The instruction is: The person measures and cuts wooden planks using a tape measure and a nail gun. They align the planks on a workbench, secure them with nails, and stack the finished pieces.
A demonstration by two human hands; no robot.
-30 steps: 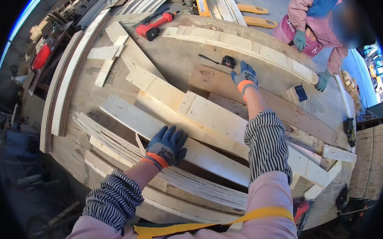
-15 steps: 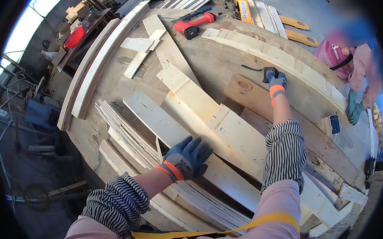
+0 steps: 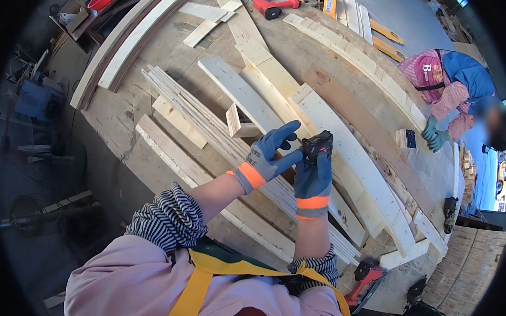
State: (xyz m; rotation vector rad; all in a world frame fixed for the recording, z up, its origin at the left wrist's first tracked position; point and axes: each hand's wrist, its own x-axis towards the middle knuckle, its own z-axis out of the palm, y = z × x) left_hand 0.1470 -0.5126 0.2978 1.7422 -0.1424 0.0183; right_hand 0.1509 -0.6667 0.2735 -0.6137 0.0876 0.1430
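Bkgd red basin [image 3: 101,0], contents unclear, my R hand [image 3: 313,179] clamped on blk tape measure [image 3: 317,144], L hand [image 3: 266,155] beside, fingers apart

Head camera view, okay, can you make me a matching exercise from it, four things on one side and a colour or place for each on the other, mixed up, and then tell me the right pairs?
Things:
1. Tape measure
2. Basin
3. Pallet jack forks
4. Co-worker's gloves

Colours and places:
A. Orange-yellow, lying past the far side of the work surface
B. Dull green
C. In the wearer's right hand
D. Red, at the upper left edge of the picture

Right pairs: 1-C, 2-D, 3-A, 4-B.
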